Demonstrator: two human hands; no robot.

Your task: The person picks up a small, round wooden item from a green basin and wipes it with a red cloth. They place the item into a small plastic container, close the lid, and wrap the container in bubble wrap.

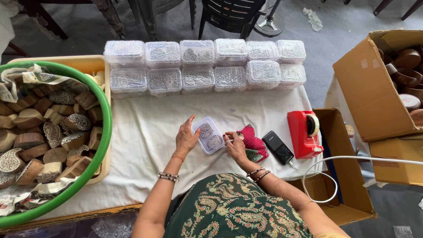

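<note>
**Small clear box with two carved blocks, held at mid-table**

A small clear plastic box point(209, 135) lies open near the middle of the frame on the white-clothed table point(145, 132). It is rectangular with rounded corners, and two carved wooden printing blocks point(210, 136) with pale paisley faces rest inside it. The left hand point(186, 137) is against the box's left edge, fingers point(190, 121) spread apart and lying loosely, not clamped. The right hand point(235, 144) is at the box's lower right corner, its fingers drawn together near the rim; whether they pinch anything cannot be told.

Just right of that hand lies a red and green knitted cloth point(253, 144), then a black phone point(277, 147) and a red tape dispenser point(304, 133).

Across the upper middle of the frame stand two rows of closed clear boxes point(205, 66), each showing patterned blocks through the lid. At the left, a green-rimmed tub point(102, 141) sits in a cream tray point(94, 64), heaped with wooden blocks point(53, 136) on crumpled newspaper. At the upper right, an open cardboard carton point(368, 92) holds brown round wooden pieces point(405, 70).
</note>
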